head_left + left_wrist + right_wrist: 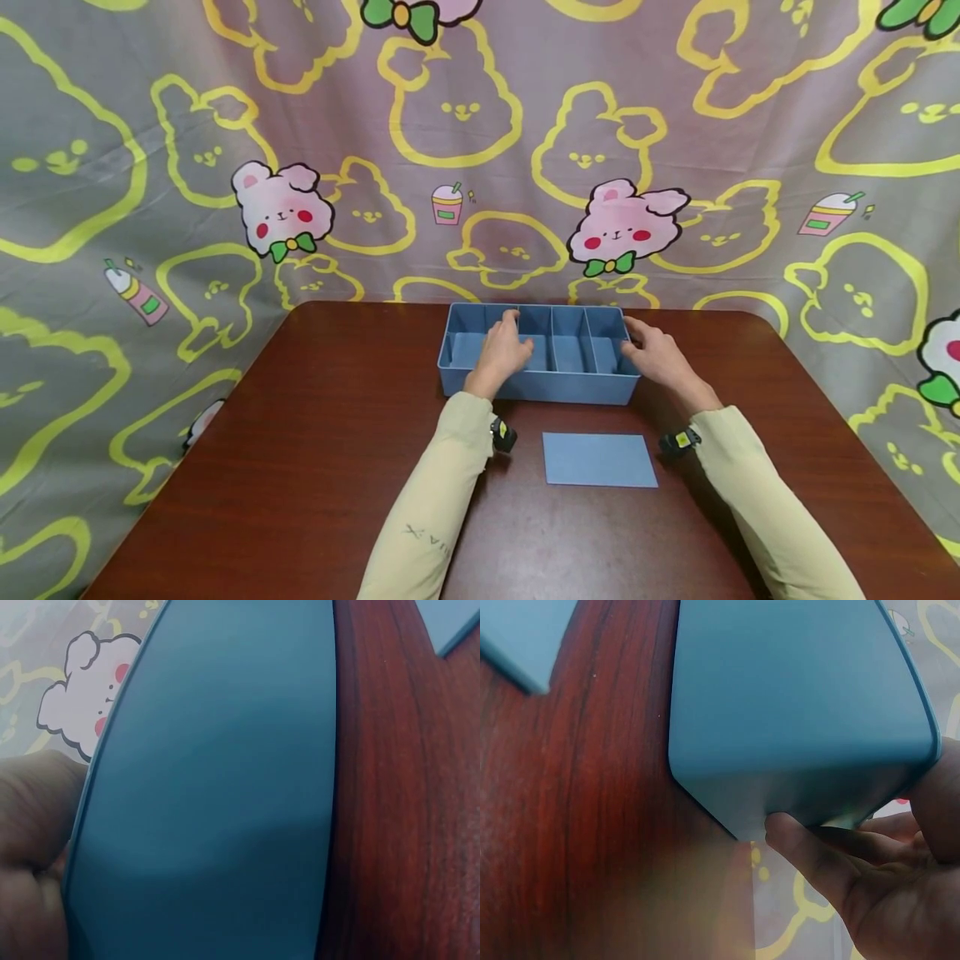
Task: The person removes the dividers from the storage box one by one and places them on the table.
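A long blue divided box (540, 388) stands near the back of the table, with thin upright dividers making several compartments. My left hand (504, 350) reaches over the front wall into its middle-left part, index finger and thumb on either side of a divider. Whether they pinch that divider is unclear; in the left wrist view the front wall (210, 772) hides the fingers. At the box's right end, my right hand (660, 354) grips the end wall, its thumb over the rim. A fingertip (781, 825) touches that wall's outside in the right wrist view.
A flat blue rectangular panel (600, 460) lies on the brown table (315, 467) in front of the box, between the forearms. Behind the table hangs a patterned cloth (480, 192); another stretch of cloth lines the left side.
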### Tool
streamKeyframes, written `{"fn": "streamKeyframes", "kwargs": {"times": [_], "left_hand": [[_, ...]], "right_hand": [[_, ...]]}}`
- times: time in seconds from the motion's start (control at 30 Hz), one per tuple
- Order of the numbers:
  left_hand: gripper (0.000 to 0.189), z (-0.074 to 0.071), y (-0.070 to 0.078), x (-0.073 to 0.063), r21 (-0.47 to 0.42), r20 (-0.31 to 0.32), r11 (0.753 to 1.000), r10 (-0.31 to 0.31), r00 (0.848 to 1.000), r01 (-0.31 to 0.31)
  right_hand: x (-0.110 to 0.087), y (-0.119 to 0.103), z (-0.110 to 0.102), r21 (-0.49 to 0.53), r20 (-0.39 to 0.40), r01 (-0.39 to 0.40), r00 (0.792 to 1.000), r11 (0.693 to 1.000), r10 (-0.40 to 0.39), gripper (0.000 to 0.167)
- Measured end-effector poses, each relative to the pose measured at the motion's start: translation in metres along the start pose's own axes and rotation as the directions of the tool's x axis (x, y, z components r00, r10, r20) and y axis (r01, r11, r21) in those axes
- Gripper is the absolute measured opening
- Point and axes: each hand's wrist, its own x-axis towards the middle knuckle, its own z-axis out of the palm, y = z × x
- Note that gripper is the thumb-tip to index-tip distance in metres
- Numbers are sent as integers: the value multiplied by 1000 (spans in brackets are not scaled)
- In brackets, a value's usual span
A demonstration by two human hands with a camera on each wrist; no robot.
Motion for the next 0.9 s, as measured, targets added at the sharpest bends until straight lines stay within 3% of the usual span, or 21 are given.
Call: {"fn": "streamKeyframes", "kwargs": {"times": [0.57, 0.9], "left_hand": [[75, -1, 3, 1, 33, 138, 987, -158, 978, 155], [72, -2, 2, 2, 41, 174, 987, -161, 971, 157]], "right_hand": [[-1, -4, 0, -7, 5, 2, 1000, 1000, -2, 60], [-1, -3, 1, -7, 4, -8, 1000, 1000, 8, 60]]}}
